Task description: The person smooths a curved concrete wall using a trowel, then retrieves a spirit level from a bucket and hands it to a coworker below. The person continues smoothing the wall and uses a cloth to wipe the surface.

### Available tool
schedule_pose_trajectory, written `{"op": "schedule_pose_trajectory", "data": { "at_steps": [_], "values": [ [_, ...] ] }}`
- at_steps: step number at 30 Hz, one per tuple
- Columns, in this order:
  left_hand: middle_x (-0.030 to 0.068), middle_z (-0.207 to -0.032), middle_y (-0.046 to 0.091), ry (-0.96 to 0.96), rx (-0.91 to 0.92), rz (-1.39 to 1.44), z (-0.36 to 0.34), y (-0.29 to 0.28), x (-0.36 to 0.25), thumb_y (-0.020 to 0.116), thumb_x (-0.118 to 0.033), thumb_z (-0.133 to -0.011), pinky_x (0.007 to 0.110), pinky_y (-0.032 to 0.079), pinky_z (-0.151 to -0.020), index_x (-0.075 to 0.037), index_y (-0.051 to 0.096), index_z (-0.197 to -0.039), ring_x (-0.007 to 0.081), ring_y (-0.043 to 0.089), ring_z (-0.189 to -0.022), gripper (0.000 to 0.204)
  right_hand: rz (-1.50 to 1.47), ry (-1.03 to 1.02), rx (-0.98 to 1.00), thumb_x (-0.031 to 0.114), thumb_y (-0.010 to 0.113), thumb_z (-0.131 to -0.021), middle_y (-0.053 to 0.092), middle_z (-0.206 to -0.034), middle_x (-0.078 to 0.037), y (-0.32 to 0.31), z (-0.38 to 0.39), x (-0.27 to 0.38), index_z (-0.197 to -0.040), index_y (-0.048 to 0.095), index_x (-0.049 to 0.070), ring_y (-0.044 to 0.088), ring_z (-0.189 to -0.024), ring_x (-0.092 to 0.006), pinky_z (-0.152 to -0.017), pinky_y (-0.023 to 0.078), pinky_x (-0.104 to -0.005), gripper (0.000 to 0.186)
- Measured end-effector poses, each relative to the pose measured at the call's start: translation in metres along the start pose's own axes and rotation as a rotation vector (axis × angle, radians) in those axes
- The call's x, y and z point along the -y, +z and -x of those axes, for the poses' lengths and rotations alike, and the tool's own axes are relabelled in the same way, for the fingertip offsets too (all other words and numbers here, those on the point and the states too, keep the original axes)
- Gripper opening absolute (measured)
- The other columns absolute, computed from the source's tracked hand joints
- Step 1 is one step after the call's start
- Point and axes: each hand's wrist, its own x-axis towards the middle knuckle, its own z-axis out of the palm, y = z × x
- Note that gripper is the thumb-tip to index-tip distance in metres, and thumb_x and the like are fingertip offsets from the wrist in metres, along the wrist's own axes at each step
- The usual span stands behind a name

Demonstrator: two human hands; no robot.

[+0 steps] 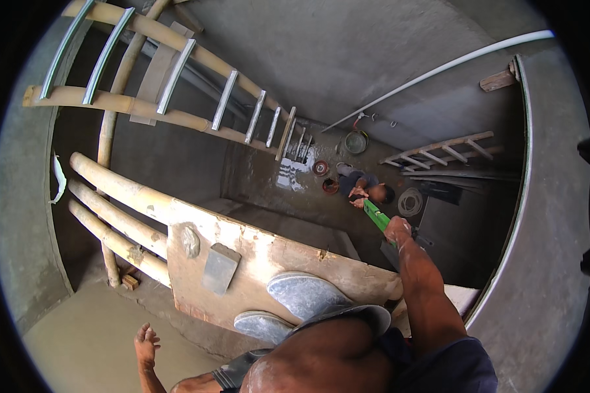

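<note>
My right hand [398, 230] stretches forward and down past the board's edge, its fingers closed round a long green tool [377, 215]; its exact kind is unclear. On the floor below, another person [367, 187] has their hands up near the tool's far end; whether they touch it I cannot tell. At the lower left, my left hand [147, 344] is held away from my body, its fingers loosely bent and apart with nothing in them. My grey, dusty shoes [305, 295] rest on a wooden board [255, 252].
A grey block [221, 268] and a mortar lump [190, 241] lie on the board, which bamboo poles [121, 187] support. A bamboo ladder [196, 121] slopes down at left. Below are a bucket [356, 142], a coiled hose [410, 202] and another ladder [439, 152].
</note>
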Motion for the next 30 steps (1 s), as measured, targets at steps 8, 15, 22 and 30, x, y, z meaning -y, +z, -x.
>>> {"op": "schedule_pose_trajectory", "data": {
  "at_steps": [8, 15, 22, 30],
  "values": [
    [0.0044, -0.105, 0.068, -0.001, 0.000, -0.011, 0.002, -0.005, 0.003, 0.061, -0.026, -0.109, 0.035, 0.056, -0.070, -0.005, 0.059, -0.153, 0.0177, 0.067, -0.085, 0.049, -0.011, 0.018, -0.056, 0.022, 0.072, -0.094, 0.075, -0.134, -0.021, -0.010, -0.005, 0.000, -0.130, 0.075, 0.005, 0.072, -0.128, -0.0362, -0.107, 0.058, -0.0446, 0.040],
    [0.0064, -0.111, 0.070, 0.055, -0.013, -0.032, 0.003, -0.005, -0.001, 0.063, -0.026, -0.109, 0.035, 0.057, -0.072, -0.005, 0.060, -0.153, 0.0182, 0.068, -0.088, 0.049, -0.100, -0.013, -0.282, 0.041, 0.067, -0.100, 0.070, -0.138, -0.023, -0.038, 0.001, 0.015, -0.134, 0.066, 0.005, 0.068, -0.131, -0.0390, -0.110, 0.055, -0.0485, 0.051],
    [0.0068, -0.107, 0.071, 0.116, -0.154, 0.096, 0.052, -0.015, -0.046, 0.065, -0.021, -0.107, 0.031, 0.056, -0.073, -0.008, 0.064, -0.151, 0.0140, 0.067, -0.090, 0.046, 0.004, -0.287, -0.366, 0.051, 0.068, -0.100, 0.077, -0.124, -0.022, -0.031, -0.005, 0.037, -0.135, 0.071, 0.008, 0.073, -0.118, -0.0423, -0.101, 0.057, -0.0549, 0.056],
    [0.0206, -0.131, 0.075, 0.752, -0.518, -0.002, 0.140, -0.094, -0.156, 0.063, -0.037, -0.109, 0.048, 0.056, -0.103, -0.014, 0.066, -0.148, 0.0369, 0.072, -0.117, 0.046, 0.038, -0.958, -0.228, 0.044, 0.065, -0.104, 0.075, -0.124, -0.025, -0.125, 0.153, 0.172, -0.134, 0.073, 0.007, 0.073, -0.112, -0.0406, -0.095, 0.058, -0.0529, 0.049]
  ]
}}
